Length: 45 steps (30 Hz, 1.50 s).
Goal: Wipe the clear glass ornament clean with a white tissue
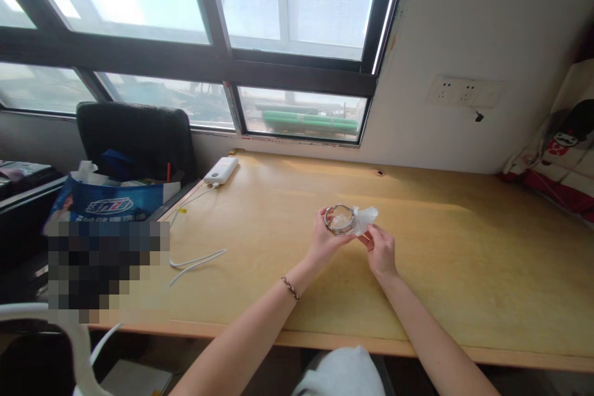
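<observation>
Above the table [260, 223], our left hand [321, 241] cups a small glass bowl [340, 219] tilted open toward us, so our right hand's [381, 252] fingers [371, 236] can pinch the white tissue [364, 218] against its rim.

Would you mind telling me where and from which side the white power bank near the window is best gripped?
Judging by its pose, grip the power bank across its two long edges from above: it lies flat on the desk. Its near end carries a white cable, so avoid that end.
</observation>
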Each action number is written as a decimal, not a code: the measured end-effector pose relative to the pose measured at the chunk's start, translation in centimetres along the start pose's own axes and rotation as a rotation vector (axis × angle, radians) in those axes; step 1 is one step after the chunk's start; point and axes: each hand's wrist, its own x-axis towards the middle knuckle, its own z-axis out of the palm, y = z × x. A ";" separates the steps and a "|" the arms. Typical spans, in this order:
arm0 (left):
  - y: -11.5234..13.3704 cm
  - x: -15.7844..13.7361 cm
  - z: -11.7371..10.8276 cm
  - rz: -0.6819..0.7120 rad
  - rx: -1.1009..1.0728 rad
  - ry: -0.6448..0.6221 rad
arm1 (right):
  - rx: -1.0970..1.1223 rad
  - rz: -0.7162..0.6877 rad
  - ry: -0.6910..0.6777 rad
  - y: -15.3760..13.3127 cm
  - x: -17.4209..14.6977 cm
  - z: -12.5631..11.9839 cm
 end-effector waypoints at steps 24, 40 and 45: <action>1.0 0.1 0.0 0.304 0.338 -0.134 | -0.653 -0.436 -0.164 -1.6 -1.8 0.9; -0.1 -0.5 -0.4 0.415 0.650 -0.311 | -0.640 -0.390 -0.555 -2.1 -2.2 1.3; -0.4 -0.3 -0.2 0.279 0.434 -0.269 | -0.859 -0.607 -0.486 -1.4 -1.2 0.3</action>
